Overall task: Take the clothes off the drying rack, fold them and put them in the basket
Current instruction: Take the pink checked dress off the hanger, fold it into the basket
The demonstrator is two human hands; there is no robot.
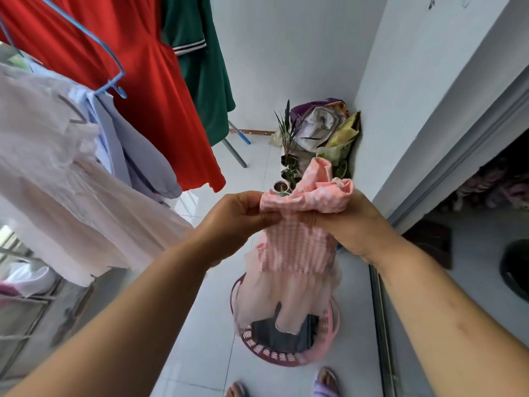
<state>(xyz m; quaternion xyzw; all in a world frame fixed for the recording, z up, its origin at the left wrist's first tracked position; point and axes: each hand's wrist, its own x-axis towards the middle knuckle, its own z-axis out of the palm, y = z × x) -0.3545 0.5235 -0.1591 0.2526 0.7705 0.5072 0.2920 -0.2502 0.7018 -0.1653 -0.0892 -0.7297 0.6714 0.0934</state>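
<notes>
Both hands hold a small pink checked dress [297,242] with a pale frilled hem in front of me. My left hand [237,222] pinches its top edge on the left. My right hand [355,222] grips the bunched top on the right. The dress hangs down over a round pink plastic basket [289,353] on the floor, which has dark folded cloth inside. On the rack at left hang a red dress [160,104], a green garment [200,70], a lilac shirt [134,156] and a pale pink sheer garment [57,179].
A blue wire hanger [111,78] hangs at upper left. The rack's metal leg [234,153] slants to the floor. Potted plants [289,156] and bags [323,127] fill the far corner. A sliding door track [380,325] runs along the right. My sandalled feet [326,382] stand behind the basket.
</notes>
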